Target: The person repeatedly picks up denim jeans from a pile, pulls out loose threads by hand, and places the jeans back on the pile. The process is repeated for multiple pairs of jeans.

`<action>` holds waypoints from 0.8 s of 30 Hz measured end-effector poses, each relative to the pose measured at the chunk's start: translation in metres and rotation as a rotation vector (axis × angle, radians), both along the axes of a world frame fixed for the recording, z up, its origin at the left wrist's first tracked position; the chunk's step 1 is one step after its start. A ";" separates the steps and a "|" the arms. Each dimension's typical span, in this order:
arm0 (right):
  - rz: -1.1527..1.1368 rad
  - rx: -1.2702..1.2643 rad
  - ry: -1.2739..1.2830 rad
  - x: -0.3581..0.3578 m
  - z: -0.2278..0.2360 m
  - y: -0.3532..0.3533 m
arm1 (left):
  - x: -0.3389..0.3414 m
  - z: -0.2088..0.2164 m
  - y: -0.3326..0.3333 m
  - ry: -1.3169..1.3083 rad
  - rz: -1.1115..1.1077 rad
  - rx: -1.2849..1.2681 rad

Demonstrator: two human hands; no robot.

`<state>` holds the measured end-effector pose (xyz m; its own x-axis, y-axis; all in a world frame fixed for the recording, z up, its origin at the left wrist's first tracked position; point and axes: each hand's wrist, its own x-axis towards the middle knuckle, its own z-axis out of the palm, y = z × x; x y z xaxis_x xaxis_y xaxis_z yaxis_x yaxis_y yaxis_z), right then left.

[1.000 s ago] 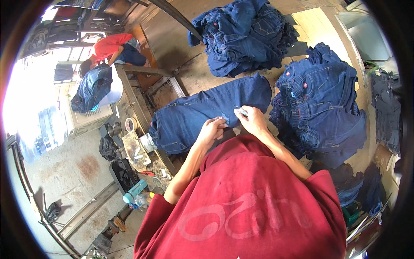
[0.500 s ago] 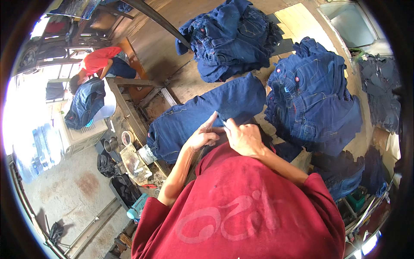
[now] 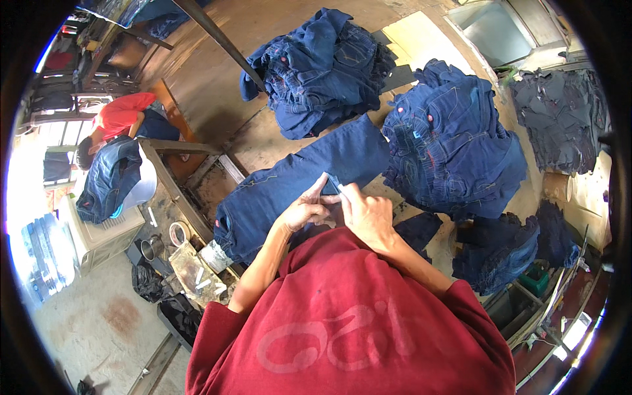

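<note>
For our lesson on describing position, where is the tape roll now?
In the head view, the tape roll is on the left, beyond the left end of the handled denim garment, by the beige board.

Garment workshop | heaped denim garments (image 3: 454, 145) | co-worker (image 3: 125, 112) stooped over denim (image 3: 108, 178)

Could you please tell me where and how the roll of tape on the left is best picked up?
Probably grip the roll of tape by its ring wall, coming from above with the nearer left hand: fingertips in the hole, thumb outside. Its opening shows toward the camera, offering a way in, while the grey cup crowds its left side.
</note>
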<state>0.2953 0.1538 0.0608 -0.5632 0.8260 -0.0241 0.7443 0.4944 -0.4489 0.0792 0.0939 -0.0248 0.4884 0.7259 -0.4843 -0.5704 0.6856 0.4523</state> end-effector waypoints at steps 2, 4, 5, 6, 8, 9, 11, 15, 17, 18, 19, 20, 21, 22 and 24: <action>-0.026 0.101 0.042 0.003 0.000 -0.002 | -0.002 -0.005 0.001 -0.097 0.015 0.041; 0.091 -0.077 -0.075 0.007 0.002 -0.007 | -0.003 -0.008 0.001 -0.061 -0.003 0.013; 0.117 -0.123 -0.097 0.009 0.003 -0.007 | -0.004 -0.009 0.001 -0.073 -0.003 0.028; 0.079 -0.043 -0.032 0.010 0.005 -0.009 | -0.003 -0.008 0.000 -0.086 -0.001 0.040; 0.017 0.016 0.007 0.010 0.007 -0.008 | -0.002 -0.007 0.000 -0.066 -0.003 0.042; 0.062 0.070 -0.055 0.010 0.008 -0.006 | -0.001 -0.006 0.000 -0.056 0.005 0.042; 0.138 -0.091 0.021 0.013 0.010 -0.001 | 0.001 -0.002 0.002 0.016 -0.002 -0.058; -0.038 -0.234 0.221 0.036 0.000 0.021 | -0.005 0.016 -0.006 0.234 0.053 0.082; -0.227 -0.245 0.277 0.053 -0.021 0.042 | -0.017 0.030 -0.027 0.681 0.090 0.282; -0.326 -0.302 0.283 0.065 -0.032 0.052 | -0.021 0.037 -0.044 1.063 0.272 0.203; -0.419 -0.311 0.381 0.072 -0.048 0.062 | -0.031 0.043 -0.063 1.587 0.365 0.233; -0.536 -0.451 0.442 0.081 -0.062 0.074 | -0.039 0.050 -0.088 1.940 0.456 0.133; -0.611 -0.557 0.459 0.089 -0.076 0.085 | -0.045 0.048 -0.105 2.165 0.604 -0.095; -0.753 -0.686 0.431 0.095 -0.088 0.095 | -0.053 0.045 -0.123 2.296 0.570 -0.310; -0.731 -0.586 0.338 0.103 -0.106 0.109 | -0.061 0.027 -0.145 2.205 0.587 -0.524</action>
<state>0.3985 0.2624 -0.0447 0.0264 0.8815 -0.4714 0.5652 -0.4021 -0.7203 0.0181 -0.0508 0.0026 -0.9701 0.2282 0.0828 0.2428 0.9095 0.3374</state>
